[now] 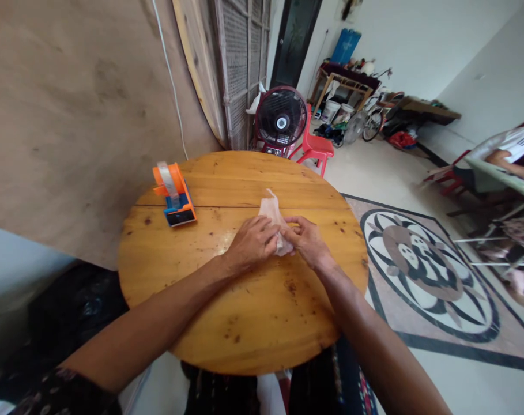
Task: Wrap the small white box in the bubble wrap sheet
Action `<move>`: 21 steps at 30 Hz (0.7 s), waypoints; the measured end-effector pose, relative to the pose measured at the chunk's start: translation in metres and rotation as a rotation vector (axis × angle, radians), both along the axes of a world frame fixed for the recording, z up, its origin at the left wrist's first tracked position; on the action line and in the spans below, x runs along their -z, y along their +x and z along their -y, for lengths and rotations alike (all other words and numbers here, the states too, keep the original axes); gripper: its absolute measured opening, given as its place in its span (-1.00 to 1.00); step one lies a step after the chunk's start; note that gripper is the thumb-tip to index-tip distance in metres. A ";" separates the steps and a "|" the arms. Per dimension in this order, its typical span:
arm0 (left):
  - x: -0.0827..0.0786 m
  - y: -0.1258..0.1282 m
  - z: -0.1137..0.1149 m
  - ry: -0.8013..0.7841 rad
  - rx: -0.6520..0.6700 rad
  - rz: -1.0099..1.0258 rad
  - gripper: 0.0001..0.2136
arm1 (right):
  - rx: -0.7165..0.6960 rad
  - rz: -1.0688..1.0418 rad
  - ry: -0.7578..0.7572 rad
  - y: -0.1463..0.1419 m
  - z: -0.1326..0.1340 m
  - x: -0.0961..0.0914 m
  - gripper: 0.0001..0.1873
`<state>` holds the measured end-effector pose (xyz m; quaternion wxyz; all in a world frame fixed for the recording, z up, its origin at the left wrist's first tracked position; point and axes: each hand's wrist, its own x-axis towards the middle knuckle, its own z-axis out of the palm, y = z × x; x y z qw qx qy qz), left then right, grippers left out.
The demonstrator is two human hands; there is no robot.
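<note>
A small pale pink plastic bag (272, 212) lies on the round wooden table (244, 311), near its middle. My left hand (252, 242) is closed on the bag's near end from the left. From the right, my right hand (307, 239) pinches the same end, fingers curled. The bag's far end sticks out beyond both hands, pointing away from me. An orange and blue tape dispenser (175, 195) stands on the table's left part, well apart from my hands.
A large wooden board (71, 115) leans behind the table at left. Beyond the table stand a red floor fan (281, 121) and a red plastic chair (314, 145). Another person (510, 153) sits at far right. Cluttered benches line the back wall.
</note>
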<state>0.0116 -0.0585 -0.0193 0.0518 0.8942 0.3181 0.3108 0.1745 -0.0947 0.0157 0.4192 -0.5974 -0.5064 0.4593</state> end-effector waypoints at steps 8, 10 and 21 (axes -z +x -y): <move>-0.004 -0.001 0.003 -0.058 -0.101 0.017 -0.75 | -0.125 0.290 0.030 -0.007 -0.006 -0.015 -0.56; -0.006 -0.002 0.002 -0.100 -0.061 0.028 -0.74 | -0.170 0.290 -0.011 -0.007 -0.004 -0.021 -0.54; -0.020 -0.013 -0.006 -0.473 -0.092 0.354 -0.71 | -0.326 0.423 0.025 -0.003 0.000 -0.026 -0.31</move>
